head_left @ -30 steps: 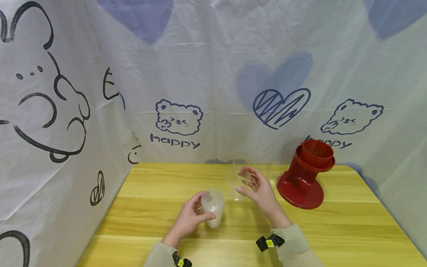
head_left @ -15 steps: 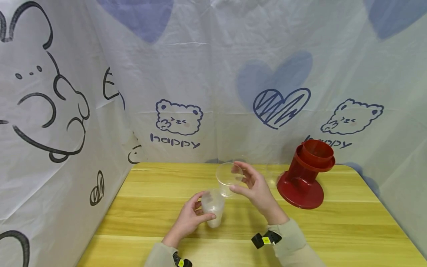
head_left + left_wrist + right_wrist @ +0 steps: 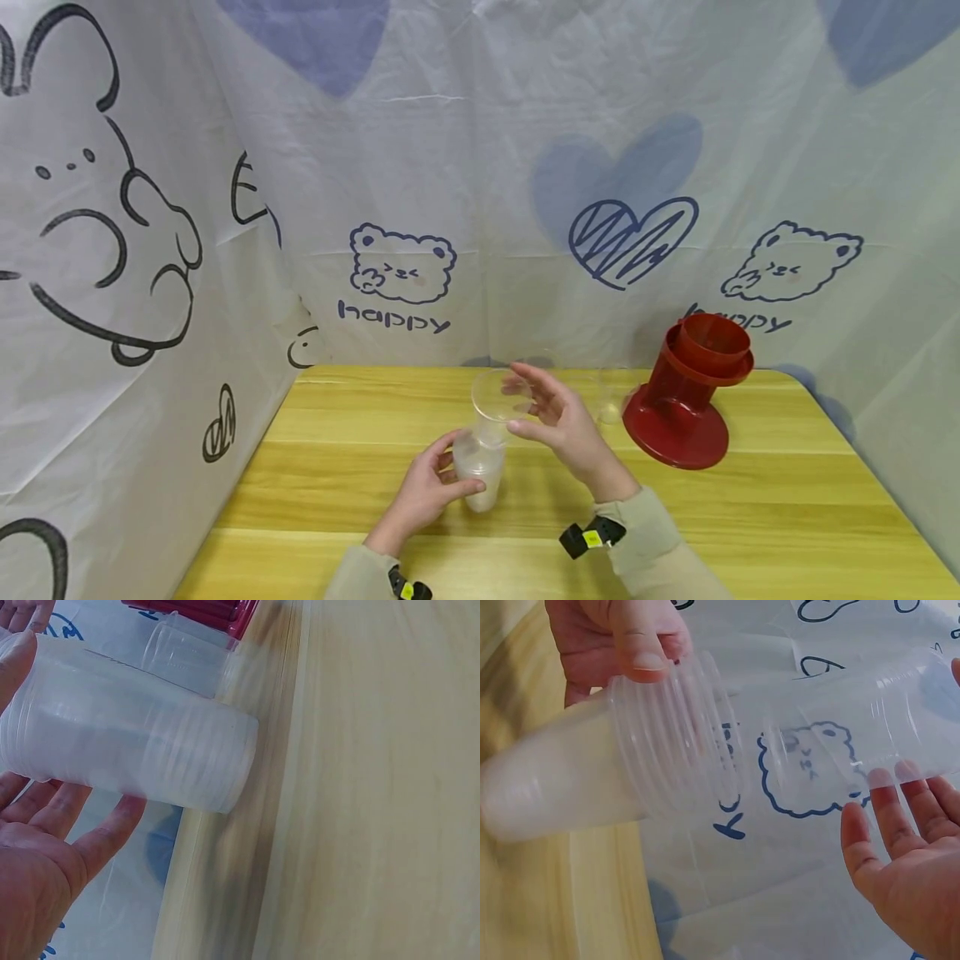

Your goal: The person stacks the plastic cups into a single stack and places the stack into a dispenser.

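Right hand (image 3: 558, 421) gripping clear cup (image 3: 498, 404) above stacked cups (image 3: 478, 471), left hand (image 3: 427, 487) clasping stack

Right hand (image 3: 558, 425) holds clear cup (image 3: 501, 398) above left hand's (image 3: 423, 492) cup stack (image 3: 480, 475).

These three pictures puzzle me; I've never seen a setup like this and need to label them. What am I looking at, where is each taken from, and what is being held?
No machine here: a person works with two bare hands. The wide picture comes from a camera on the head, looking down at a wooden table. The two close-ups come from cameras strapped to each wrist. The left hand grips a stack of frosted plastic cups standing on the table. The right hand holds a single clear cup with its bottom just above the stack's open mouth. A red stand and another clear cup sit further right, before a printed cloth backdrop.
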The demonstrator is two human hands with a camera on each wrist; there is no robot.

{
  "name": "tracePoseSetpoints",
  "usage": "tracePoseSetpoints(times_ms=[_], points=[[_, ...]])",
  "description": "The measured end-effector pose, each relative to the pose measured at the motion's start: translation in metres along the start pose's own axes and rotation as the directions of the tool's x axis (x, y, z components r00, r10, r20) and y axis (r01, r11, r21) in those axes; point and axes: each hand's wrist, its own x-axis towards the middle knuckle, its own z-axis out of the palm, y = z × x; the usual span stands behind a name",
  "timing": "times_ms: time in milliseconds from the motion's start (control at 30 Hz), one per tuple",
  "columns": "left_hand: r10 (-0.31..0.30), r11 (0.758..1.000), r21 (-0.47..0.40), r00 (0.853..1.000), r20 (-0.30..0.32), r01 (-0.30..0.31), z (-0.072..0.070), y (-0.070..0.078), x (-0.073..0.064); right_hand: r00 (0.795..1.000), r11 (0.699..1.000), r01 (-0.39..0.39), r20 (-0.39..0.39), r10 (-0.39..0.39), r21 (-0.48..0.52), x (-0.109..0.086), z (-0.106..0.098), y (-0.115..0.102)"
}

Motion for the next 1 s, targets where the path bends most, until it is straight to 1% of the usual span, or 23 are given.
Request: tracePoseSetpoints(times_ms=[100,200,367,433,467,600,667,733,867,1000], points=[[0.013,1.0,0.001,1.0,0.007,-0.013,0.0,-0.001,0.001,1.0,0.999,-0.006,0.016,0.005,0.038,0.0,0.001,0.003],[0.019,1.0,0.004,1.0,0.012,-0.019,-0.001,-0.002,0.002,0.999,0.999,-0.011,0.032,0.009,0.054,0.001,0.003,0.006],[0.011,1.0,0.001,1.0,0.01,-0.011,-0.001,-0.001,0.001,0.999,1.0,-0.015,0.05,0.015,0.018,0.0,0.005,0.011],[-0.002,1.0,0.0,1.0,0.006,0.002,0.0,0.005,0.0,0.998,1.0,-0.023,0.054,0.024,-0.004,0.0,0.007,0.013],[0.001,1.0,0.002,1.0,0.008,-0.001,0.0,0.005,-0.001,0.998,1.0,-0.029,0.056,0.029,-0.01,0.0,0.007,0.014],[-0.001,1.0,0.008,1.0,0.014,0.001,0.0,0.005,0.0,0.995,0.997,-0.075,0.068,0.076,-0.021,-0.001,0.008,0.019],[0.008,1.0,0.005,1.0,0.017,-0.008,-0.001,-0.001,0.0,0.991,0.995,-0.101,0.081,0.102,-0.023,-0.002,0.008,0.022],[0.005,1.0,-0.004,1.0,0.015,-0.005,0.0,0.0,0.0,0.988,0.993,-0.117,0.096,0.119,-0.033,-0.003,0.009,0.025],[0.012,1.0,-0.008,1.0,0.016,-0.012,0.0,0.001,-0.001,0.985,0.989,-0.113,0.117,0.124,-0.091,-0.005,0.009,0.031],[0.025,1.0,0.001,0.999,0.025,-0.026,0.0,0.001,-0.002,0.985,0.988,-0.105,0.127,0.119,-0.112,-0.007,0.009,0.036]])
